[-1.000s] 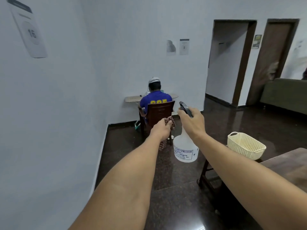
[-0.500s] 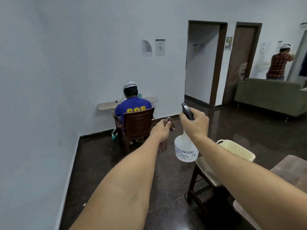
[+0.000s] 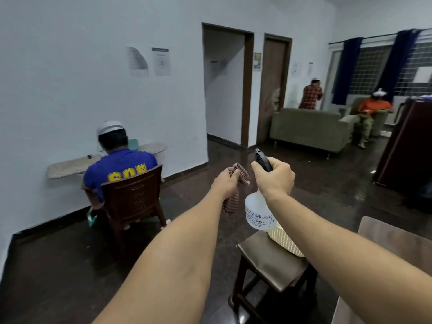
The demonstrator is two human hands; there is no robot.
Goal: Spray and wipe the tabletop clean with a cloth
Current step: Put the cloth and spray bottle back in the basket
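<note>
Both my arms reach forward at chest height. My left hand (image 3: 225, 183) is closed around a red checked cloth (image 3: 231, 202), which hangs down below the fist. My right hand (image 3: 274, 176) grips the black trigger head of a white spray bottle (image 3: 257, 213) with a printed label, held in the air above a stool. A corner of a brown tabletop (image 3: 392, 235) shows at the lower right, partly hidden by my right forearm.
A wooden stool (image 3: 268, 265) carries a cream basket (image 3: 282, 242) under the bottle. A person in a blue shirt (image 3: 119, 169) sits on a brown chair (image 3: 133, 197) at a wall shelf. A green sofa (image 3: 308, 129), two more people and a dark cabinet (image 3: 404, 146) stand farther right.
The view has swung to the right: the seated person slid left, and the sofa, window and cabinet came into sight. Both hands keep the same hold on cloth and bottle.
</note>
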